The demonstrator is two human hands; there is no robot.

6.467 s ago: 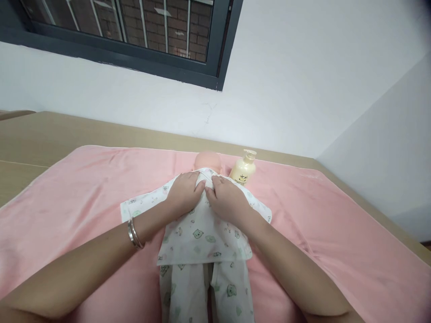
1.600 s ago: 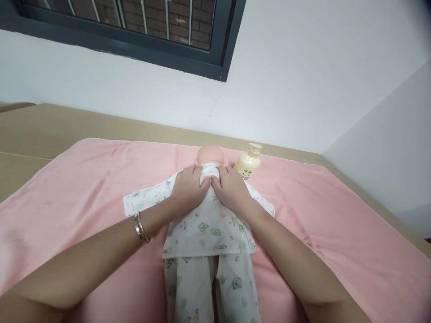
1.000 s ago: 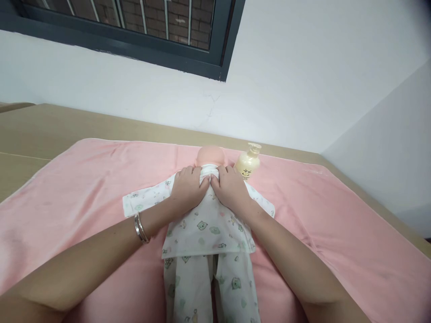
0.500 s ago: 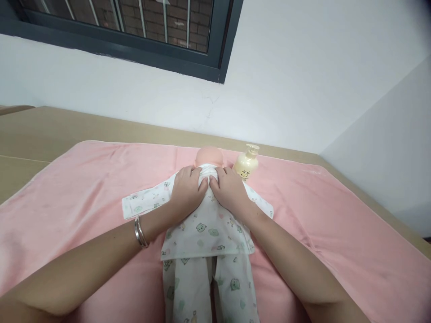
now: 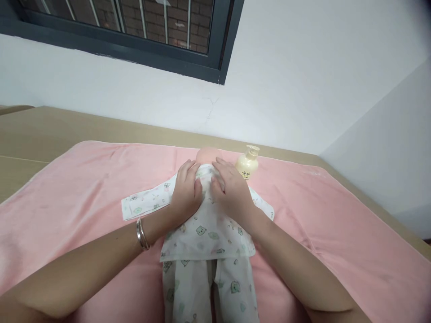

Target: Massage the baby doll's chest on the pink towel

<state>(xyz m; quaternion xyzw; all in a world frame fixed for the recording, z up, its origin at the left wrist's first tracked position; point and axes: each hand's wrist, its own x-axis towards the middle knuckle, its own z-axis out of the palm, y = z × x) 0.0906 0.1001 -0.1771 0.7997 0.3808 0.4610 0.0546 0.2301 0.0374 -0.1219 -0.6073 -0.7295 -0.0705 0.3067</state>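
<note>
A baby doll point(image 5: 208, 155) lies on a pink blanket, its head toward the wall. It wears a white printed top point(image 5: 208, 233) with long sleeves spread out, and matching trousers point(image 5: 191, 287). My left hand point(image 5: 186, 188) lies flat on the upper left of the top, fingers stretched toward the doll's shoulder. On the other side, my right hand point(image 5: 232, 188) rests on the upper right of the top, fingers extended near the collar and thumb apart. Neither hand holds anything. Between them the collar and part of the chest cloth show. The doll's face is not visible.
A cream pump bottle point(image 5: 247, 163) stands right of the doll's head, close to my right hand. The pink blanket point(image 5: 84, 188) covers a wooden-coloured surface point(image 5: 84, 125). Behind it rises a white wall with a dark-framed barred window point(image 5: 134, 54).
My hands have moved slightly apart at the thumbs, and the fingers have straightened toward the doll's head. The right hand has lifted or slid a little; the top's collar area shows more.
</note>
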